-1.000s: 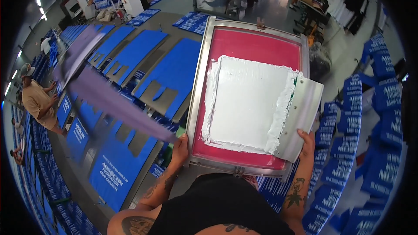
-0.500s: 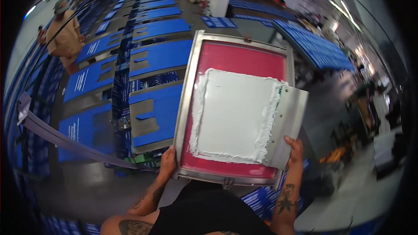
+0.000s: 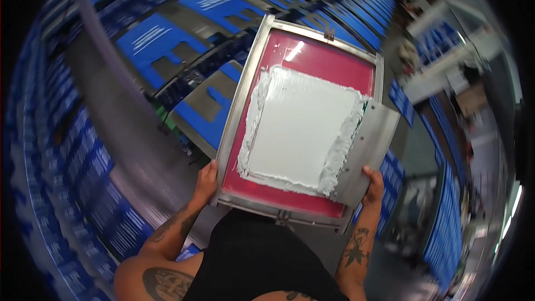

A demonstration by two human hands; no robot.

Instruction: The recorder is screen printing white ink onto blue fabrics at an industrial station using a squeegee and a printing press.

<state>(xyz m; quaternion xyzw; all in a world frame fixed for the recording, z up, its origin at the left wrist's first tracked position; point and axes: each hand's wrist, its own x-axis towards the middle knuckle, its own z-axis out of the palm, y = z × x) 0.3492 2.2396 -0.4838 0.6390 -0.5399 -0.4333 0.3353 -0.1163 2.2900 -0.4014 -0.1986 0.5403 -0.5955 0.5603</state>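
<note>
Blue sheets [image 3: 147, 42] have swung rightward beyond my grip; left hand [image 3: 206, 181] clasps the frame [image 3: 245, 97], right hand [image 3: 374, 185] the squeegee [image 3: 368, 147], ink [image 3: 301, 128] between.

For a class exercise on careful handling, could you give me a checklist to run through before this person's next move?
1. Left hand on the frame's left side: ok.
2. Right hand at the metal plate's edge: ok.
3. White paste clear of the frame's left bar: ok.
4. Right hand also supporting the frame underneath: cannot tell, hidden.
5. Frame level: cannot tell from this view.
</note>
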